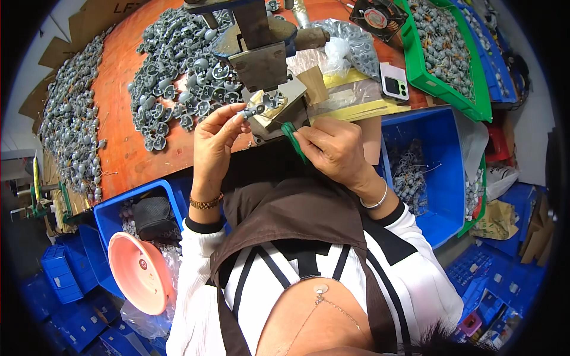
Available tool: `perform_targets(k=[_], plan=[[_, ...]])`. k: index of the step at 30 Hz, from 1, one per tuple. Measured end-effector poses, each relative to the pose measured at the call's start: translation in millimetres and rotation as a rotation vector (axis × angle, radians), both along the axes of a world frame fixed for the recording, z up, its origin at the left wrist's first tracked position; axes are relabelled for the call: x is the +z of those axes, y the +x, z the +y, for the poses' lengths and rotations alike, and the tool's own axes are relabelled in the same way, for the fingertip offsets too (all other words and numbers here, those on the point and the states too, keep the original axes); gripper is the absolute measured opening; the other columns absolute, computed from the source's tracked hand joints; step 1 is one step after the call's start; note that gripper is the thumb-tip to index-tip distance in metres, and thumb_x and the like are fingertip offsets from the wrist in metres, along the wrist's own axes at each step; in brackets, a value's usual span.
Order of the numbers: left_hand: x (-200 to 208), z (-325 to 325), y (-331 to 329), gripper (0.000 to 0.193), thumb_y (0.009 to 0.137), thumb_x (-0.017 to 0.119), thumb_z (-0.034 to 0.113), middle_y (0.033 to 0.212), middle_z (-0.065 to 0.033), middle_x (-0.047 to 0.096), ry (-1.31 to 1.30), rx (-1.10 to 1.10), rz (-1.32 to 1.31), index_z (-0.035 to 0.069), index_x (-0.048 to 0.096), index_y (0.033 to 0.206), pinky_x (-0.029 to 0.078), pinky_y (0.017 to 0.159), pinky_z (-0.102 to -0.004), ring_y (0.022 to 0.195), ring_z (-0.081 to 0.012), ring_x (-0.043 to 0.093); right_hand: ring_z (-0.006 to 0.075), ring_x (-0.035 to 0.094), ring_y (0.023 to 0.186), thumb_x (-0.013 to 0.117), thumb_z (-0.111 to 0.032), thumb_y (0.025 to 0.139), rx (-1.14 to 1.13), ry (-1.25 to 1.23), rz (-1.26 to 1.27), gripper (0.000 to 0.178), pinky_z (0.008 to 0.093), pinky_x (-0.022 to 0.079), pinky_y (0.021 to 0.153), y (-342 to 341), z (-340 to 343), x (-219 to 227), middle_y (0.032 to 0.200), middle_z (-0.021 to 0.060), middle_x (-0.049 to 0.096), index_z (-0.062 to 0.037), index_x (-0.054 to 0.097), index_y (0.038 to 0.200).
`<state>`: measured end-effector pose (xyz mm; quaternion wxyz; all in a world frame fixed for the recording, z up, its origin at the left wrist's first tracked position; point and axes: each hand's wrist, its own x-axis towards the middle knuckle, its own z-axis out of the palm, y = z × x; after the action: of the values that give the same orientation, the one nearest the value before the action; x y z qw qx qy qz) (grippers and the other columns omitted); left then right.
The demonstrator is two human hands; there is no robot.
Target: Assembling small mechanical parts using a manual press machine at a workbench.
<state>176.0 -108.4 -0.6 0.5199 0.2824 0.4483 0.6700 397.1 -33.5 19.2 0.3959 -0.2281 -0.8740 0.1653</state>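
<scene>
My left hand point(215, 135) pinches a small grey plastic part point(254, 111) between thumb and fingertips, in front of the bench machine. Closed around a green-handled tool point(292, 137), my right hand point(337, 147) is just to the right of it. The tool's thin metal tip points toward the grey part; whether they touch I cannot tell. Right behind the held part, another grey piece point(274, 99) shows at the machine's base point(291, 98). Above stands the machine's metal head point(260, 62).
A large heap of grey plastic shells point(178, 77) covers the orange tabletop point(122, 124), with more wired parts point(71, 113) at the left edge. On the right are a phone point(393, 82), a green tray point(424, 77), a fan point(377, 18) and a blue bin point(442, 204). A pink basin point(133, 273) stands lower left.
</scene>
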Motion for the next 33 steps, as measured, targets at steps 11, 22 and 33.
perform_targets(k=[11,22,33], plan=[[4.5,-0.1,20.8,0.020,0.087,0.063,0.000,0.098,-0.0077,0.064,0.044,-0.100,0.067,-0.002,0.066,0.107,0.049,0.071,-0.0228,0.082,-0.0121,0.061,0.0155,0.056,0.054,0.069,-0.013,0.084,0.066,-0.387,0.165,0.011,0.0282,0.042,0.048,-13.7,5.4,-24.1,0.067,0.0090,0.061,-0.0016,0.068,0.086],[7.8,-8.4,33.5,0.022,0.094,0.053,0.005,0.109,-0.0132,0.064,0.378,0.376,0.416,-0.006,0.065,0.108,0.048,0.065,-0.0209,0.076,-0.0115,0.058,0.0048,0.053,0.061,0.061,-0.016,0.093,0.191,-1.364,0.509,0.014,0.0182,0.040,0.054,-16.4,15.9,-25.9,0.075,0.0008,0.059,-0.0036,0.059,0.098],[0.6,-4.9,47.3,0.028,0.073,0.077,0.006,0.087,-0.0066,0.065,0.224,0.207,1.183,0.003,0.067,0.099,0.047,0.067,-0.0326,0.074,-0.0211,0.059,0.0043,0.056,0.069,0.063,-0.007,0.089,0.385,-1.170,0.349,0.015,0.0194,0.044,0.060,-27.8,18.9,-24.8,0.075,-0.0007,0.060,-0.0017,0.057,0.101]])
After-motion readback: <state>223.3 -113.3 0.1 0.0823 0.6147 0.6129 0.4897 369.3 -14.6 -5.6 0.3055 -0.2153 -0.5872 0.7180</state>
